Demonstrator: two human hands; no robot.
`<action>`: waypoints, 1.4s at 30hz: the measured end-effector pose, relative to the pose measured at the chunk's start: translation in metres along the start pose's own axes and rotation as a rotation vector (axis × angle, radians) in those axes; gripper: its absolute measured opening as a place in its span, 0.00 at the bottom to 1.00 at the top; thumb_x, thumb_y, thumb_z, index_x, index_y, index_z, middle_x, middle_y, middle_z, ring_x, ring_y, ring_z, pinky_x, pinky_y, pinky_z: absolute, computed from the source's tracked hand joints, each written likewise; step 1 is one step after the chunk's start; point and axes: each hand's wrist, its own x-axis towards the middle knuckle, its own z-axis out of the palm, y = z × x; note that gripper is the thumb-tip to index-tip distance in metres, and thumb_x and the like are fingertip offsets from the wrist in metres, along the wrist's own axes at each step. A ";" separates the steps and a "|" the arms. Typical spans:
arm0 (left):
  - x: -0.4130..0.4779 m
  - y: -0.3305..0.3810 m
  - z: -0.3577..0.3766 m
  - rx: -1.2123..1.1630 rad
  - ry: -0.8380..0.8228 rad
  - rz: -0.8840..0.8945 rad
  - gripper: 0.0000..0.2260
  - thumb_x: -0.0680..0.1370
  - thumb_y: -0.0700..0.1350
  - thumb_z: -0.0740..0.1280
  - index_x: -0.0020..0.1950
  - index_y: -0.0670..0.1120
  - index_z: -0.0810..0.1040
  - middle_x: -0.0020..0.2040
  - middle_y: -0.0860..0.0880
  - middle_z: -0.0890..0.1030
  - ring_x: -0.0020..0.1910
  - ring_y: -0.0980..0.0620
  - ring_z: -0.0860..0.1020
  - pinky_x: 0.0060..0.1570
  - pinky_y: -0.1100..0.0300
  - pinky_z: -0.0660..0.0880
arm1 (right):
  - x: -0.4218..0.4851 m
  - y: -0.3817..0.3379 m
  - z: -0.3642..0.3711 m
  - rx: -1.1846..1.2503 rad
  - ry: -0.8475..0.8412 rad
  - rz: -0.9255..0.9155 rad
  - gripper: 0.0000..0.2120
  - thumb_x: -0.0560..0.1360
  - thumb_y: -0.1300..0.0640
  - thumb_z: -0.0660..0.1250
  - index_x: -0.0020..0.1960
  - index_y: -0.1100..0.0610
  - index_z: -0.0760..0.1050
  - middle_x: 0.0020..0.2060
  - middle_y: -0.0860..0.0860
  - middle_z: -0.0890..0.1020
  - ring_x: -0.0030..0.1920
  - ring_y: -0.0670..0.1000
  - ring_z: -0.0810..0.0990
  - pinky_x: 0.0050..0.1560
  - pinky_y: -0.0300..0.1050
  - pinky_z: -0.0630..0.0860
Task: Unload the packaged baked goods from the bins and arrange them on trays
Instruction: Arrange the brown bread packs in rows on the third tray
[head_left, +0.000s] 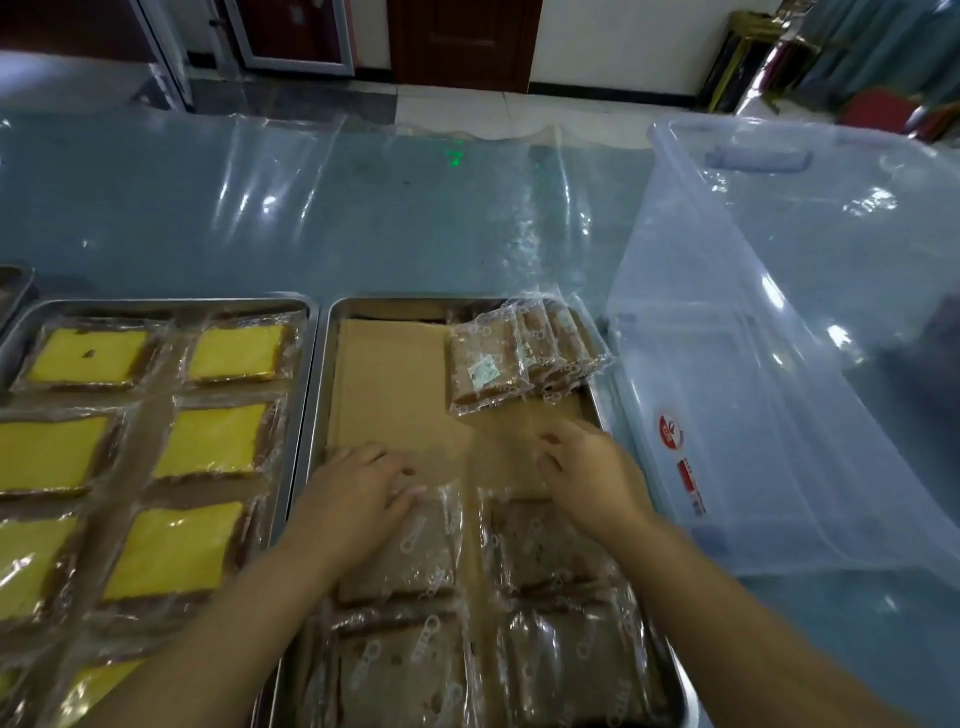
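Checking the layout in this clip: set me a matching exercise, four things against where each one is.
1 yellow cakes
2 leaning brown packs
3 clear bin
4 left hand

A on the table, right of the paper-lined tray
B in the left tray
C far right corner of the paper-lined tray
D resting on a flat brown pack

Pairs: 1-B, 2-C, 3-A, 4-D.

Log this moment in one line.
phase: arranging | left hand: flat on brown cake pack | right hand: over paper-lined tray, grip unclear | clear bin: right of tray
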 end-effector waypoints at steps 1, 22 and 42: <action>0.012 0.000 -0.002 -0.025 -0.008 0.008 0.13 0.77 0.55 0.63 0.57 0.50 0.78 0.55 0.53 0.77 0.54 0.51 0.74 0.52 0.56 0.71 | 0.013 -0.003 -0.001 0.020 0.006 0.037 0.11 0.76 0.52 0.63 0.56 0.53 0.75 0.48 0.49 0.80 0.45 0.51 0.77 0.44 0.49 0.77; 0.159 -0.025 -0.025 -0.067 0.108 0.164 0.28 0.73 0.46 0.71 0.70 0.60 0.66 0.69 0.55 0.68 0.66 0.50 0.61 0.64 0.56 0.58 | 0.097 -0.029 0.000 0.431 -0.093 -0.119 0.14 0.73 0.60 0.70 0.54 0.44 0.79 0.44 0.39 0.77 0.45 0.36 0.76 0.45 0.26 0.71; 0.065 -0.048 -0.008 0.071 -0.009 0.180 0.12 0.77 0.51 0.65 0.57 0.50 0.80 0.62 0.50 0.76 0.67 0.50 0.68 0.71 0.58 0.51 | 0.127 -0.019 -0.004 0.050 0.128 0.259 0.10 0.74 0.63 0.64 0.52 0.52 0.77 0.43 0.52 0.81 0.44 0.54 0.78 0.41 0.43 0.72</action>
